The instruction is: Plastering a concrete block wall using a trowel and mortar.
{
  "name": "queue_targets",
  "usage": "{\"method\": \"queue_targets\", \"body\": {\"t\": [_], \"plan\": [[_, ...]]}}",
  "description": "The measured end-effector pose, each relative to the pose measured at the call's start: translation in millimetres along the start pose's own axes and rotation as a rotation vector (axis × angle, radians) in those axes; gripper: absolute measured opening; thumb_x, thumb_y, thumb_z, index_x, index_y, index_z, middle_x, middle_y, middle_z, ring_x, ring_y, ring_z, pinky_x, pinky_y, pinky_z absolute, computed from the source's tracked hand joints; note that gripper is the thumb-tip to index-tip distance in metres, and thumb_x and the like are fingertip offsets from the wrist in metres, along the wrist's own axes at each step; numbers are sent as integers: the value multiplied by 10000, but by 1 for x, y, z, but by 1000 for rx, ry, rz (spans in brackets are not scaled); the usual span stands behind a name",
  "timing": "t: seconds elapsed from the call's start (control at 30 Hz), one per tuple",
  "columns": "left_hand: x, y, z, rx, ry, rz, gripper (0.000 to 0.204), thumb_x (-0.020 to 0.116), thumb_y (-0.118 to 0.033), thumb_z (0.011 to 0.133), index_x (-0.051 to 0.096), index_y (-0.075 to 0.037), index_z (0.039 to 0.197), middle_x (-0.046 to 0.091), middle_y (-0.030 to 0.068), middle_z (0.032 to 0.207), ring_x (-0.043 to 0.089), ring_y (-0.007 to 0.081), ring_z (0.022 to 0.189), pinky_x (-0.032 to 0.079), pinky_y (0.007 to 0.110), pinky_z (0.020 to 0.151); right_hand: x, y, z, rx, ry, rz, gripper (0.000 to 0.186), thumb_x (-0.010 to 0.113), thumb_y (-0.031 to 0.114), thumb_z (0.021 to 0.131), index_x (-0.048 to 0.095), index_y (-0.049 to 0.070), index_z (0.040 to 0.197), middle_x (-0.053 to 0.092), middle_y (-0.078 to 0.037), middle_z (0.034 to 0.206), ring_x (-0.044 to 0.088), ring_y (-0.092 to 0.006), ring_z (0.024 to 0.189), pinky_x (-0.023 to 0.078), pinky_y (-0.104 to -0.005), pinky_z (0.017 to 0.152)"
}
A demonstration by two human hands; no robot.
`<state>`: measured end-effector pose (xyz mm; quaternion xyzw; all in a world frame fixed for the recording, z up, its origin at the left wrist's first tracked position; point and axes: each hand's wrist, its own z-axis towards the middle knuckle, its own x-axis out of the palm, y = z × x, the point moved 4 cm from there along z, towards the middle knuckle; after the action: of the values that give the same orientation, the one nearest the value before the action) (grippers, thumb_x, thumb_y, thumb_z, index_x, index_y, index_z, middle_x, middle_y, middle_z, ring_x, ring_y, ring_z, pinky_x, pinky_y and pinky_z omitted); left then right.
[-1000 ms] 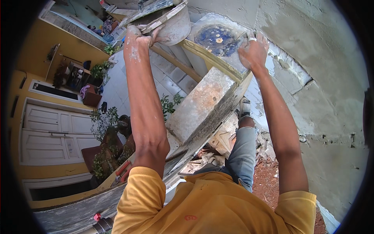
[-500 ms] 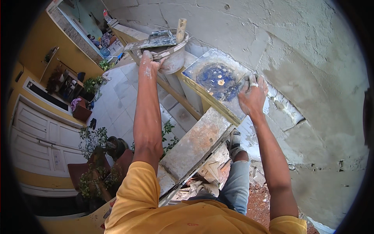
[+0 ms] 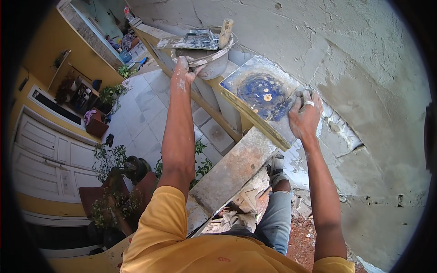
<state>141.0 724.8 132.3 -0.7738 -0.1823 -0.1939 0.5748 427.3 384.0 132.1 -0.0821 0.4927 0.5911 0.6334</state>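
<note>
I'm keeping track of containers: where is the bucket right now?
In the head view, the bucket is at the upper middle, up and left of the blue-stained board, with the left hand at its near rim.

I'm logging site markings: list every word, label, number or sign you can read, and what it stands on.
None can be read; none shows on the bucket or the blue-stained slab.
Red mark on the yellow shirt: too small and blurred to read.

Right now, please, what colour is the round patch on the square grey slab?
The round patch is mottled blue, clearest in head view.
</note>
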Motion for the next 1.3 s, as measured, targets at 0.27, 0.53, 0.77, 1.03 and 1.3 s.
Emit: {"method": "queue_targets", "body": {"t": [0.27, 0.53, 0.77, 1.03, 1.3], "plan": [[-29, 5, 25, -33, 111, 24, 253, 348, -113, 1023, 548, 36, 983, 596, 284, 1107, 663, 464, 1041, 580, 705, 935, -2, -5, -3, 24, -21, 14, 316, 598, 176, 910, 674, 12, 1169, 562, -242, 1246, 517, -440, 1223, 356, -550, 1101], [-65, -9, 76, -82, 269, 176, 364, 368, -263, 1096, 565, -28, 901, 661, 206, 935, 711, 374, 829, 653, 578, 796, -7, 5, 1, 5, -36, 38, 285, 602, 150, 892, 682, 21, 1133, 572, -226, 1206, 530, -421, 1185, 371, -533, 1066], [-31, -4, 37, -46, 213, 223, 399, 465, -381, 1095, 586, -13, 1192, 635, 250, 1225, 675, 411, 1116, 635, 560, 906, -3, -7, -1, 28, -37, 44, 275, 602, 159, 909, 684, 26, 1135, 585, -221, 1180, 537, -417, 1183, 370, -540, 1072], [-14, -7, -35, -59, 329, 129, 764, 468, -627, 1032, 373, -118, 1593, 425, 221, 1597, 444, 430, 1447, 365, 696, 1132, -3, 1, -2, -8, -63, 74, 242, 606, 144, 904, 684, 45, 1110, 589, -206, 1133, 542, -403, 1147, 380, -534, 1048], [-22, -4, -20, -25, 246, 29, 899, 404, -724, 1007, 242, -130, 1662, 192, 202, 1721, 187, 512, 1554, 188, 804, 1150, -6, -1, -4, -22, -88, 66, 240, 609, 136, 896, 684, 51, 1108, 588, -206, 1133, 541, -402, 1148, 377, -531, 1054]]}}
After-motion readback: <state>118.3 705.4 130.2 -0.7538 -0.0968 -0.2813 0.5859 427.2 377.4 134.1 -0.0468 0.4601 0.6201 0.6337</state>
